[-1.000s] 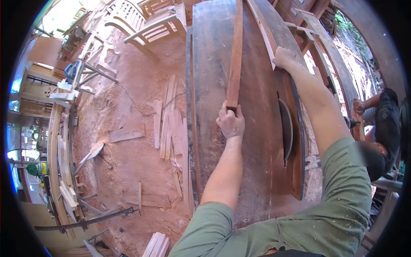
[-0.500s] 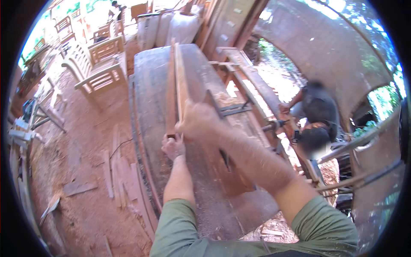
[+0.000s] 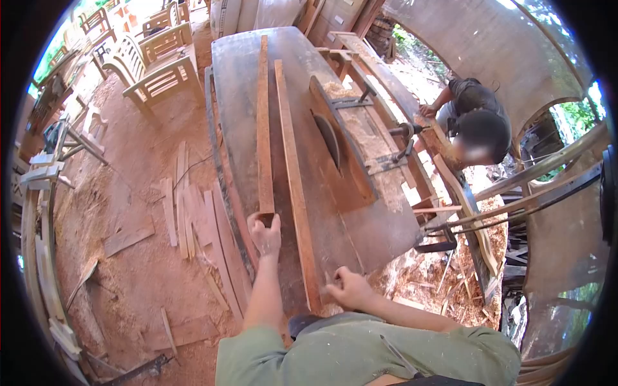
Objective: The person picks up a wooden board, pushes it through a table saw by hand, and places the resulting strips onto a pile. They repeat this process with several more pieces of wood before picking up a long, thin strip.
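A long wooden strip (image 3: 264, 122) lies lengthwise on the worn saw table (image 3: 238, 64), and my left hand (image 3: 266, 237) grips its near end. To its right lies a second long strip (image 3: 293, 174), its near end close to my body. My right hand (image 3: 351, 289) is closed beside that end, over the near part of the table; what its fingers hold, if anything, is too small to tell. A dark saw blade (image 3: 327, 140) stands up through the table beside a wooden fence (image 3: 322, 103), right of both strips.
A co-worker (image 3: 479, 116) bends over a wooden piece at the right. Metal clamps (image 3: 389, 161) and a wooden frame (image 3: 386, 77) adjoin the table. Wooden chairs (image 3: 161, 71) stand at the upper left. Loose boards (image 3: 222, 238) lie on the floor to the left.
My right hand has come back from far up the strips toward my body. The two strips, close together before, now lie apart. The co-worker's head has shifted upward in view.
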The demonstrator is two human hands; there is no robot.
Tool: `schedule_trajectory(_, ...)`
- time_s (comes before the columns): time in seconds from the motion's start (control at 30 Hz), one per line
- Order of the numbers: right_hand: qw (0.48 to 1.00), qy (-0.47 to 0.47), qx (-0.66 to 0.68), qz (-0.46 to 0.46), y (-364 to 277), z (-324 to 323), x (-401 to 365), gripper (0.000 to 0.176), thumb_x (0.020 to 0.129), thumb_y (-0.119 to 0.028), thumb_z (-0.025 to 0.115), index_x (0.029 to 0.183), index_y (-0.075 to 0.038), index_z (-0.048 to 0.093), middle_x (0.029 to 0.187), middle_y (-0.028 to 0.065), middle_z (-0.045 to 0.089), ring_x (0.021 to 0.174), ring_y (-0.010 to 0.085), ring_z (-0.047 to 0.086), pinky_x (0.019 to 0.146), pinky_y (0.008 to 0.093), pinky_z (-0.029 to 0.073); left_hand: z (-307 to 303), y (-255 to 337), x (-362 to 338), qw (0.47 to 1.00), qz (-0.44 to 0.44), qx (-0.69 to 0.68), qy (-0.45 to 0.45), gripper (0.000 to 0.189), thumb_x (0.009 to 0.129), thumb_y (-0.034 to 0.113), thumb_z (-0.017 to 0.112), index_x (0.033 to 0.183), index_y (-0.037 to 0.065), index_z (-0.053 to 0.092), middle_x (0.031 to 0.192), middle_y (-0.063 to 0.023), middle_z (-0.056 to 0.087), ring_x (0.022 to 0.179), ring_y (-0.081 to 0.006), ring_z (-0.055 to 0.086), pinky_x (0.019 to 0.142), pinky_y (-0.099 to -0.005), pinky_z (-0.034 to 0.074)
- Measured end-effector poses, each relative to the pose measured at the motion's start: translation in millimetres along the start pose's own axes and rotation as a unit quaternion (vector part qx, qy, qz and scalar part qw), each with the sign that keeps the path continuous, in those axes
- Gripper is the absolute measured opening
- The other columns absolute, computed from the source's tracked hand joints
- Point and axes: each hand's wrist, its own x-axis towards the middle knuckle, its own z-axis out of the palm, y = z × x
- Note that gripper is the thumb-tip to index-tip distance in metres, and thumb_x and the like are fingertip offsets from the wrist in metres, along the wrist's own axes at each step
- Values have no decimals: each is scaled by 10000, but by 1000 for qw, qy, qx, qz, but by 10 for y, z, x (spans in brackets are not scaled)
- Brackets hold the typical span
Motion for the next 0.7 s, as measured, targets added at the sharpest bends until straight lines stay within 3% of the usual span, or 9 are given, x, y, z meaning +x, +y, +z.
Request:
schedule_trajectory(0.1,987,-28,123,97,365,-36,-169,375,843,-299,689,1039,16,635,865,185,714,788,314,710,729,410,553,-540,242,-844,989,-116,-45,-84,429,793,278,786,967,-67,600,936,-178,604,888,-274,611,823,-388,488)
schedule_trajectory(0.17,997,0,73,29,573,-21,-159,352,835,-287,695,1010,15,644,859,184,711,805,298,710,735,398,551,-798,559,-1337,950,-204,-30,-234,447,745,278,788,956,-71,604,1016,-212,587,961,-313,607,864,-407,485)
schedule_trajectory(0.27,997,-7,69,-32,700,25,17,339,848,-260,708,992,40,643,817,147,685,758,234,659,719,373,531,-805,454,-2005,965,-29,164,-201,470,697,267,773,960,-83,604,1065,-247,571,1037,-369,584,898,-440,482)
schedule_trajectory(0.37,982,-114,142,-53,820,180,406,316,866,-268,705,996,16,662,861,94,688,748,188,638,665,340,516,-867,552,-1982,935,-177,177,-251,462,688,233,725,988,-98,607,1116,-273,551,1102,-418,542,949,-458,465)
schedule_trajectory(0.5,906,-275,319,29,550,320,439,297,880,-295,703,1002,-26,681,895,66,676,730,137,611,612,299,489,-1185,266,-2548,933,-170,157,-274,514,715,296,733,1075,-56,626,1123,-257,596,1096,-415,562,969,-449,466)
schedule_trajectory(0.57,921,-265,271,-92,518,320,294,304,891,-316,688,1009,-36,683,894,63,674,726,142,609,609,307,490,-1667,471,-2824,887,-293,22,-356,547,747,305,766,1218,60,633,1117,-212,684,1041,-294,680,863,-418,532)
schedule_trajectory(0.6,910,-268,315,-26,487,379,219,336,894,-334,682,1029,-26,681,897,65,679,718,144,607,609,308,491,-1843,232,-3216,944,-192,-15,-267,507,732,259,757,1167,23,642,977,-195,715,902,-274,721,737,-390,550)
schedule_trajectory(0.63,890,-279,358,37,461,474,137,369,897,-352,676,1050,-16,678,901,68,684,709,146,605,608,309,493,-2205,517,-3274,866,-337,70,-362,477,708,227,758,1111,1,642,849,-152,709,771,-258,720,653,-382,540)
schedule_trajectory(0.7,848,-331,400,107,537,791,62,512,906,-423,665,1181,8,646,1027,128,689,842,207,628,723,362,512,-2756,257,-3879,844,-378,74,-372,388,661,173,813,964,-8,651,817,-101,685,695,-212,671,619,-357,529)
